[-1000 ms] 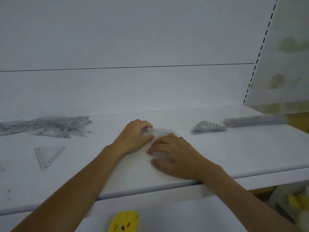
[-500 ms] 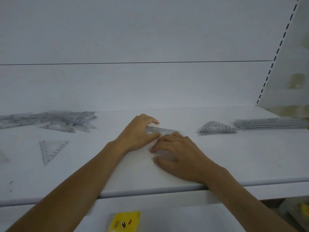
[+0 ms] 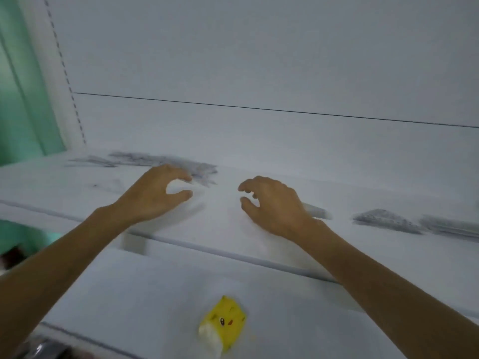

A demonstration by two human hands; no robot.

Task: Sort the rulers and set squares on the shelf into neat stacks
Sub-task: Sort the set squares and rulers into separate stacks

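On the white shelf, my left hand hovers with loosely curled fingers and holds nothing, its fingertips just in front of a blurred loose pile of clear rulers and set squares. My right hand hovers to the right of it, fingers also loosely curled and empty. A small stack of clear set squares lies on the shelf just behind my right wrist. Farther right lie another set square stack and a ruler stack.
A faint single set square lies left of my left hand. A yellow cartoon-faced box sits on the lower shelf below. A green surface stands beyond the shelf's left upright. The view is motion-blurred.
Both hands have let go of the set square stack, lifted off the shelf and moved left. The view has swung left, so the sorted stacks now sit at the right edge.
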